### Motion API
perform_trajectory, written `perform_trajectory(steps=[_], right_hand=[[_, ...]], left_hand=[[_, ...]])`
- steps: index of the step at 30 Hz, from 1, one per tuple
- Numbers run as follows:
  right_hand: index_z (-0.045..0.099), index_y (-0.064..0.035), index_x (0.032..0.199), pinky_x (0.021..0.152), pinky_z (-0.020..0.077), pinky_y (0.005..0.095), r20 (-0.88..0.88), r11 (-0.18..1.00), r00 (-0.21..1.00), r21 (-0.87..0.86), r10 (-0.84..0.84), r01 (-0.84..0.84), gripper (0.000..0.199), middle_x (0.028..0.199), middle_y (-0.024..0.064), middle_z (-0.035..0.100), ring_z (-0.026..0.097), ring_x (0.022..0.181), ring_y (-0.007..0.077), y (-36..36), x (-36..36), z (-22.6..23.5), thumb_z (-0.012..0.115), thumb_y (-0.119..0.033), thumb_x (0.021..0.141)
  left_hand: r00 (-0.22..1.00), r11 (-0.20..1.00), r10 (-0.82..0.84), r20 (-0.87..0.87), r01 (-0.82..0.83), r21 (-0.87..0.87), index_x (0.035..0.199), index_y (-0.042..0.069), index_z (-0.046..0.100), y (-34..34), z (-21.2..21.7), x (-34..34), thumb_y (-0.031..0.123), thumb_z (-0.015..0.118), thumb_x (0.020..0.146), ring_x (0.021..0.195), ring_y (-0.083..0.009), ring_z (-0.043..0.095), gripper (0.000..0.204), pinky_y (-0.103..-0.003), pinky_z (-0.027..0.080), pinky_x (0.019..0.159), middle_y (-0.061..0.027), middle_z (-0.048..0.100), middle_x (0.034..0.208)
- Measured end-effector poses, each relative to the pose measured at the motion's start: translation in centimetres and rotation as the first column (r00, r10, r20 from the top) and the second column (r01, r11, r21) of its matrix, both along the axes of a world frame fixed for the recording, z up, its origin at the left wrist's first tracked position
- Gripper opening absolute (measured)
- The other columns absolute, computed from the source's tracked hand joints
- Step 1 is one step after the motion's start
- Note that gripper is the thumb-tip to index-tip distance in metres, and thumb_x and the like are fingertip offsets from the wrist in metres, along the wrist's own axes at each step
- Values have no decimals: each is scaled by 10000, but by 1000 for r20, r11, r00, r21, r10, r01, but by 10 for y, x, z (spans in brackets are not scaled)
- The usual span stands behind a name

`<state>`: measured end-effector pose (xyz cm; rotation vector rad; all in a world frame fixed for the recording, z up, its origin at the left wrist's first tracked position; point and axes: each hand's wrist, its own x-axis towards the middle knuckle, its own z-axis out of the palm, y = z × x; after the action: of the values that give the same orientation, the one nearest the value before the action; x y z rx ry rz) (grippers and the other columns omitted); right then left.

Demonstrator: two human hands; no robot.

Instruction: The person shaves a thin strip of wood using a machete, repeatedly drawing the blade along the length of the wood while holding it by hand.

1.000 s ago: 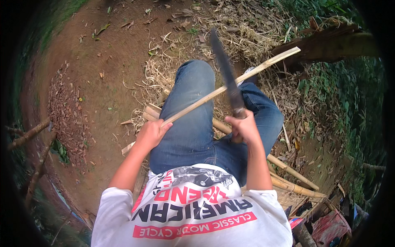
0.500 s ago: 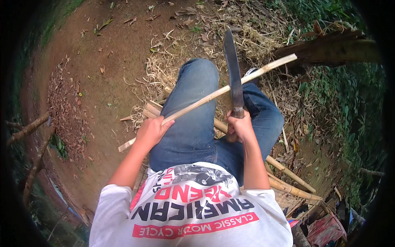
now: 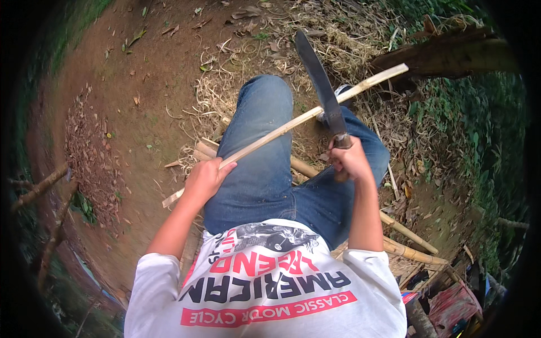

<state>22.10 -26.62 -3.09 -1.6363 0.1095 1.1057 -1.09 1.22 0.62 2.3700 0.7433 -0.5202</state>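
A long pale bamboo strip slants across my thighs, its far end up to the right. Near its lower end my left hand is closed around it, thumb on top. My right hand grips the wooden handle of a machete, whose dark broad blade points up and away to the left. The blade crosses over the strip beyond my right knee; whether its edge touches the strip I cannot tell.
Curled shavings litter the brown soil around my legs. A thick dark log lies at the far right. Bamboo poles stick out beside my right hip, near a reddish cloth. Branches stand at the left.
My right hand has moved right and slightly away from me with the machete, and the blade now leans more to the left. The left hand and strip are almost where they were.
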Motion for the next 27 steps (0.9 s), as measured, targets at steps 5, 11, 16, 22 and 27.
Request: perform_trajectory(steps=[5,11,16,22,27], right_hand=[[581,-42,796,392,368,250,-2,997,997,0,-83,83,99,606,37,556,490,438,95,24,-20,-5,601,20,722],[593,-58,820,392,378,261,-40,999,999,38,-27,28,101,618,19,566,483,428,95,-4,10,-4,633,-14,738],[602,-41,803,407,402,260,-37,994,994,-2,106,-107,101,599,25,558,495,439,106,4,-22,-13,633,-11,712],[595,-38,833,402,383,271,-68,996,995,24,-79,81,129,600,23,557,485,418,99,0,-6,-7,642,4,721],[611,-23,864,392,366,263,-12,990,990,31,140,-140,164,587,20,552,477,422,95,-1,-14,-19,649,16,709]], left_hand=[[998,1000,15,63,-16,15,766,-28,586,-3,-9,1,503,536,936,758,-475,587,560,-525,441,648,-288,578,709],[999,999,41,9,-41,-20,754,-35,589,-5,-1,0,472,549,941,750,-479,583,542,-518,444,641,-297,573,712],[999,1000,1,45,-2,22,734,-31,591,-2,-5,2,505,535,936,724,-476,592,576,-523,457,635,-287,582,689],[999,1000,26,23,-26,12,740,-42,585,-5,-5,1,486,535,944,739,-481,588,568,-517,450,635,-296,573,700],[1000,999,21,13,-21,40,767,-47,594,-5,-3,0,468,531,952,762,-485,584,551,-511,451,644,-304,573,722]])
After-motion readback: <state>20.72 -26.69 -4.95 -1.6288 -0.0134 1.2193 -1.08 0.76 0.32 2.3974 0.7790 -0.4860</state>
